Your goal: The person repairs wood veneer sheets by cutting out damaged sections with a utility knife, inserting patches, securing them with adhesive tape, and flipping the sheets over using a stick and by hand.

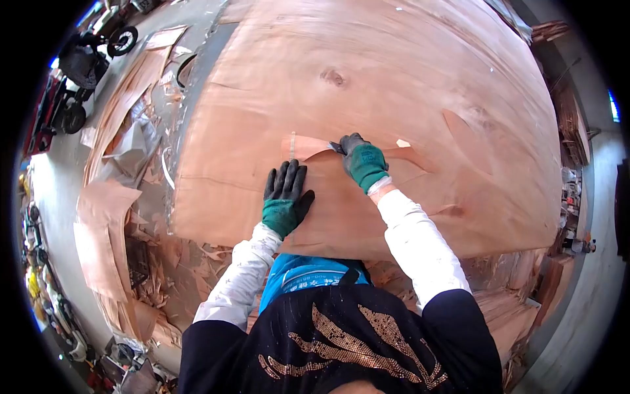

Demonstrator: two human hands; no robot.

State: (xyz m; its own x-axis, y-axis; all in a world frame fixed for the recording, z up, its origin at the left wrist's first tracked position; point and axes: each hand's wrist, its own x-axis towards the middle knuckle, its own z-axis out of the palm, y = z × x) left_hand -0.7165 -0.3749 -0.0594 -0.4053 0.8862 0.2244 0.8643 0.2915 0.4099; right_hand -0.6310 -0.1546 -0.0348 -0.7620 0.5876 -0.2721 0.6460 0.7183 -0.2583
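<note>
Knotted pinkish veneer (pixel 394 85) underlies outstretched left fingers (pixel 289 176), right fingers (pixel 354 140) gripping a dark tool (pixel 336 147).

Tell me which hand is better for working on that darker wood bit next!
Probably the right hand: it is right at the darker bit, seemingly with a small dark tool in its grip. The left hand lies palm down on the wood sheet, so it looks better placed for steadying.

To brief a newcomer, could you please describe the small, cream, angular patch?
On the broad tan wood sheet, find the right hand, gloved in green and black. The cream patch sits just right of it, distinctly paler than the surrounding wood.
</note>
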